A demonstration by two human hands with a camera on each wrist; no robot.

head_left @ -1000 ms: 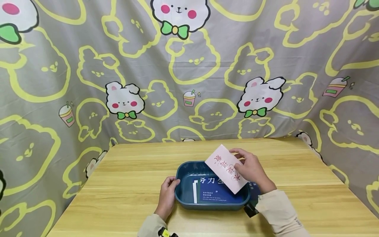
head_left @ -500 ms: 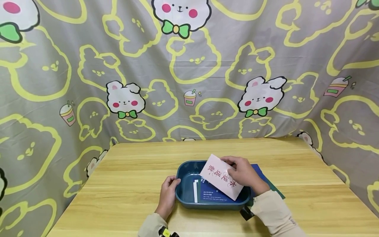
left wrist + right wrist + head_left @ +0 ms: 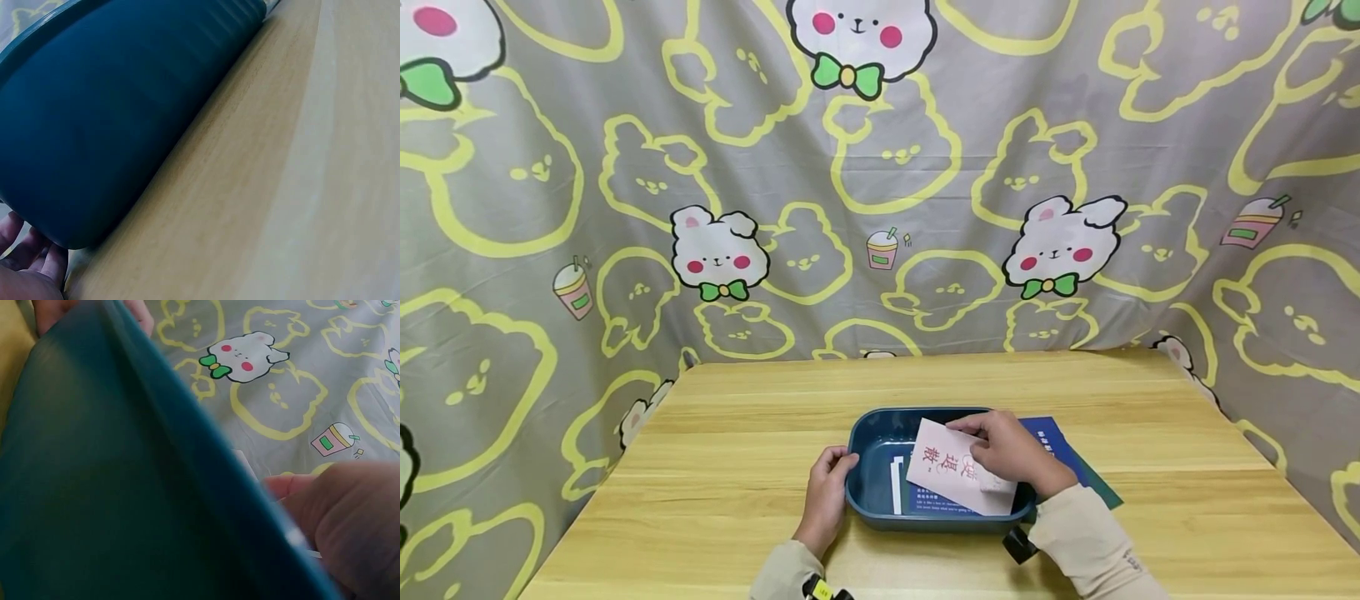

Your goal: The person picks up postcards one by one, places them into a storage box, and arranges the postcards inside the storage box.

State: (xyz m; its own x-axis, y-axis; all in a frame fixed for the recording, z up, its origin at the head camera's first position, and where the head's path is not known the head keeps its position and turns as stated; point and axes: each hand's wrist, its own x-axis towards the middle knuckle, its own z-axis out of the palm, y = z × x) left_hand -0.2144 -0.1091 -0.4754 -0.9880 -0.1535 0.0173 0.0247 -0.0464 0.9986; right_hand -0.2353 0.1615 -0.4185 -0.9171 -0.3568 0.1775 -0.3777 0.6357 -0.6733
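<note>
My right hand (image 3: pixel 1017 450) pinches a pale pink card (image 3: pixel 947 471) with red writing, tilted inside the dark teal tray (image 3: pixel 868 442). Under it in the tray lies a blue card (image 3: pixel 925 498) with white text, a white strip at its left. With thumb on the rim and fingers outside, my left hand (image 3: pixel 826 496) grips the tray's left end. The left wrist view has the left hand (image 3: pixel 31 262) at the tray's outer wall (image 3: pixel 112 119). In the right wrist view the tray wall (image 3: pixel 112 469) partly hides the right hand (image 3: pixel 356 525).
Blue and green cards (image 3: pixel 1052 437) lie on the wooden table (image 3: pixel 722 433) to the right of the tray, partly beneath my right forearm. A patterned grey curtain (image 3: pixel 917 325) hangs behind and at both sides.
The pink card has moved down and left, deeper into the tray, with my right hand. More of the cards right of the tray shows. My left hand stays on the tray.
</note>
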